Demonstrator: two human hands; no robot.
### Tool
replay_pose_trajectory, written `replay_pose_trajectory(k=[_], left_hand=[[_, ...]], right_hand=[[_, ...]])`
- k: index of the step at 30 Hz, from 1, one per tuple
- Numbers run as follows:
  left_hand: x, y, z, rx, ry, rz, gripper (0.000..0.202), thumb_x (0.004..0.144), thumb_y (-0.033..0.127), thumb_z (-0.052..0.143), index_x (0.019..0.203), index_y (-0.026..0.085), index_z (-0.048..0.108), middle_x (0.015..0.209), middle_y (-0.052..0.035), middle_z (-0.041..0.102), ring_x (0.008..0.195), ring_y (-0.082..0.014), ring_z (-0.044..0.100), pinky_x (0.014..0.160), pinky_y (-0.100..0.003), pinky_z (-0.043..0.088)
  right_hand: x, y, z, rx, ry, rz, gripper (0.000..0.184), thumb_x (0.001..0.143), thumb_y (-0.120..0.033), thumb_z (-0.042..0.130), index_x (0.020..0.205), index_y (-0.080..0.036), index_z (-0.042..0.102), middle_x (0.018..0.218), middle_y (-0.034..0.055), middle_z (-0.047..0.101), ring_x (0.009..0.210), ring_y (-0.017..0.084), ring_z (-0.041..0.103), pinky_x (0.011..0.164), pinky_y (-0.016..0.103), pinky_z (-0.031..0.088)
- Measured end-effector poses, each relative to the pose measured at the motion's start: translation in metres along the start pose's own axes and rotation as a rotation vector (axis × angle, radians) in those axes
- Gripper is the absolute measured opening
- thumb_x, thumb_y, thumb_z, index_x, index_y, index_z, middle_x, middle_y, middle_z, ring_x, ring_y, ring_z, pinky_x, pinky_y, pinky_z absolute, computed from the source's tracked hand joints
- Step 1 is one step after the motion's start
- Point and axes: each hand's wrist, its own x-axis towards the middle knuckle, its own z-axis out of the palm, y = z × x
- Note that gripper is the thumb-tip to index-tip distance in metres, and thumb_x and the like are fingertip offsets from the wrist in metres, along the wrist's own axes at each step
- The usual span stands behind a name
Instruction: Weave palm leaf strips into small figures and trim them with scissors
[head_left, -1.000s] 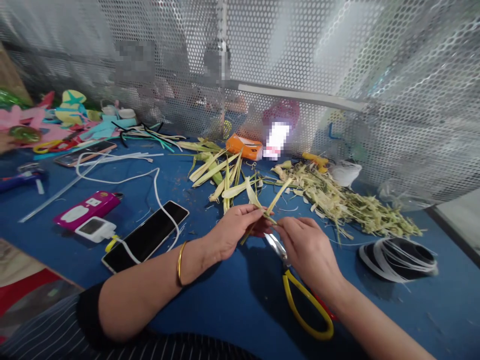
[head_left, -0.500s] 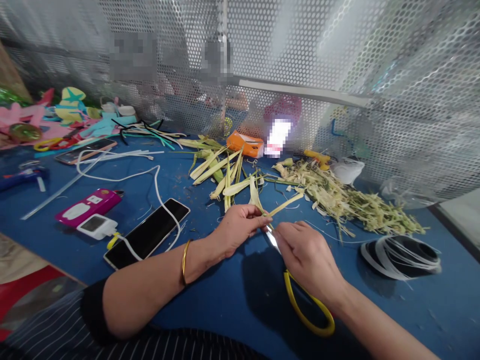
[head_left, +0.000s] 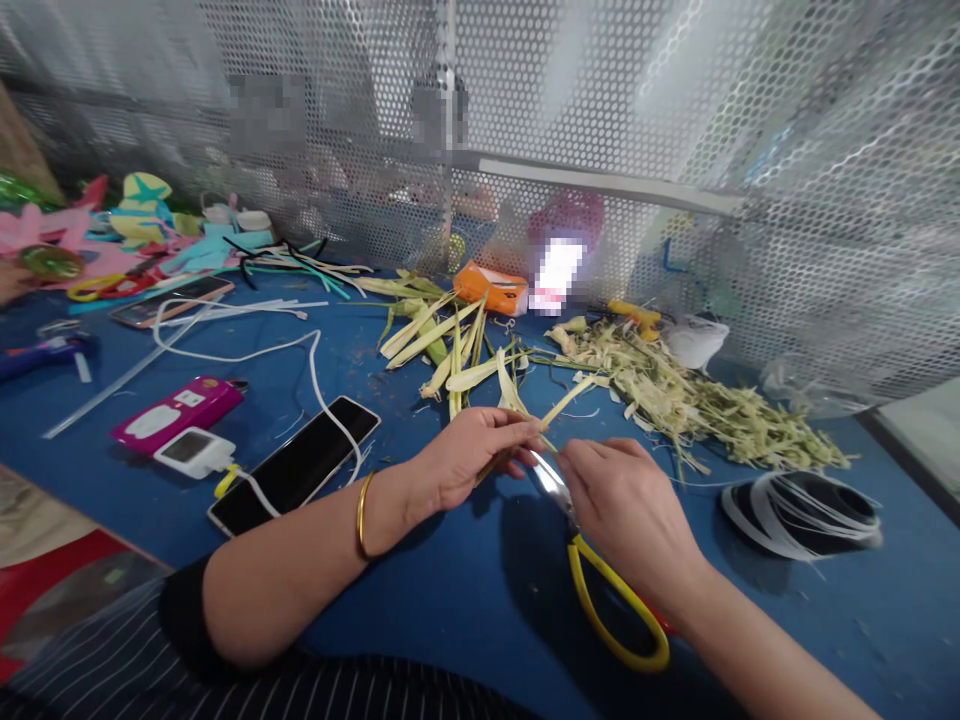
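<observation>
My left hand (head_left: 484, 450), with a gold bangle (head_left: 363, 515) on its wrist, pinches pale yellow-green strips that look like plant husk (head_left: 566, 402). One strip slants up to the right from its fingertips. Close beside it, my right hand (head_left: 622, 495) is closed around a pair of scissors (head_left: 550, 480) with yellow handle loops. Their bright blades point up-left, right by the left fingertips. A thin green piece runs between the two hands; whether the right fingers also pinch it I cannot tell. Broader husk leaves (head_left: 469, 375) lie just beyond the hands.
On the blue table (head_left: 450, 590) a black phone (head_left: 300, 470), a magenta device (head_left: 176, 415) and a white cable lie left. Shredded husk (head_left: 720, 410) piles at right, near a spool of white line (head_left: 802, 515). An orange packet (head_left: 491, 288) sits by the perforated screen (head_left: 600, 90).
The left hand has turned slightly and its fingers have shifted on the strip. My right hand has moved a little right, showing more of the scissor blades.
</observation>
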Motion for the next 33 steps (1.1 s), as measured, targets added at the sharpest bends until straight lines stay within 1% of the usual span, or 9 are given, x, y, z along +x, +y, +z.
replay_pose_trajectory(k=[2,4,7,10,13,18,22,26,33], left_hand=[[-0.001,0.003,-0.001,-0.052,-0.032,-0.032,0.013,0.080,0.022,0.070,0.081,0.009,0.069,0.078,-0.0073,0.070,0.067,-0.0122,0.066,0.062,-0.023,0.050],[-0.001,0.004,-0.001,-0.079,-0.043,-0.029,0.010,0.079,0.019,0.070,0.082,0.009,0.070,0.080,-0.0076,0.071,0.070,-0.0131,0.067,0.070,-0.025,0.051],[-0.002,0.003,-0.001,-0.093,-0.060,-0.015,0.008,0.074,0.015,0.072,0.080,0.009,0.072,0.078,-0.0069,0.072,0.071,-0.0117,0.066,0.073,-0.024,0.050],[-0.002,0.000,-0.001,-0.092,-0.075,-0.031,0.008,0.070,0.013,0.074,0.077,0.009,0.072,0.077,-0.0063,0.072,0.070,-0.0101,0.064,0.069,-0.021,0.048],[0.000,-0.003,0.000,-0.084,-0.059,-0.025,0.009,0.067,0.010,0.073,0.076,0.009,0.073,0.077,-0.0059,0.071,0.068,-0.0094,0.062,0.070,-0.021,0.047],[0.000,-0.008,0.004,-0.107,0.004,0.008,0.014,0.063,0.009,0.076,0.076,0.010,0.073,0.074,-0.0054,0.072,0.070,-0.0114,0.063,0.073,-0.024,0.048],[-0.003,-0.011,0.006,-0.117,-0.020,0.057,0.021,0.056,0.013,0.082,0.074,0.011,0.072,0.071,-0.0032,0.070,0.070,-0.0118,0.062,0.071,-0.024,0.048],[-0.004,-0.015,0.006,-0.101,-0.046,0.048,0.026,0.053,0.018,0.086,0.074,0.011,0.071,0.070,-0.0021,0.068,0.068,-0.0104,0.059,0.064,-0.021,0.045],[-0.002,-0.022,0.003,-0.065,-0.019,0.056,0.021,0.058,0.018,0.081,0.075,0.011,0.072,0.069,-0.0028,0.067,0.066,-0.0108,0.058,0.063,-0.022,0.043]], right_hand=[[0.001,0.000,-0.001,-0.166,0.057,0.023,0.026,0.096,-0.021,0.044,0.072,-0.019,0.054,0.064,0.0028,0.058,0.061,0.018,0.052,0.079,0.035,0.036],[0.001,-0.002,-0.003,-0.273,0.160,-0.011,0.017,0.095,-0.021,0.047,0.087,-0.015,0.061,0.075,0.0070,0.063,0.071,0.021,0.056,0.085,0.039,0.037],[0.000,-0.007,0.000,-0.263,0.228,-0.278,0.024,0.094,-0.012,0.043,0.110,-0.011,0.061,0.083,0.0078,0.066,0.075,0.020,0.056,0.085,0.038,0.038],[-0.002,-0.010,0.008,-0.247,0.151,-0.488,0.030,0.095,-0.010,0.039,0.116,-0.008,0.060,0.086,0.0102,0.067,0.081,0.022,0.058,0.082,0.039,0.041],[-0.004,-0.011,0.016,-0.259,0.115,-0.498,0.030,0.095,-0.009,0.038,0.113,-0.007,0.061,0.087,0.0123,0.066,0.087,0.025,0.059,0.082,0.041,0.042],[-0.004,-0.011,0.018,-0.104,0.187,-0.505,0.028,0.095,-0.008,0.038,0.098,-0.007,0.066,0.078,0.0087,0.065,0.077,0.020,0.058,0.087,0.037,0.043],[-0.003,-0.012,0.015,-0.009,0.232,-0.540,0.031,0.096,-0.008,0.036,0.095,-0.008,0.066,0.075,0.0073,0.066,0.074,0.018,0.058,0.089,0.035,0.044],[-0.005,-0.013,0.017,0.011,0.235,-0.563,0.033,0.097,-0.008,0.034,0.096,-0.010,0.066,0.074,0.0058,0.065,0.071,0.018,0.058,0.090,0.035,0.044],[-0.006,-0.016,0.023,-0.049,0.208,-0.601,0.029,0.096,-0.008,0.036,0.094,-0.011,0.065,0.073,0.0063,0.065,0.071,0.019,0.059,0.090,0.038,0.045]])
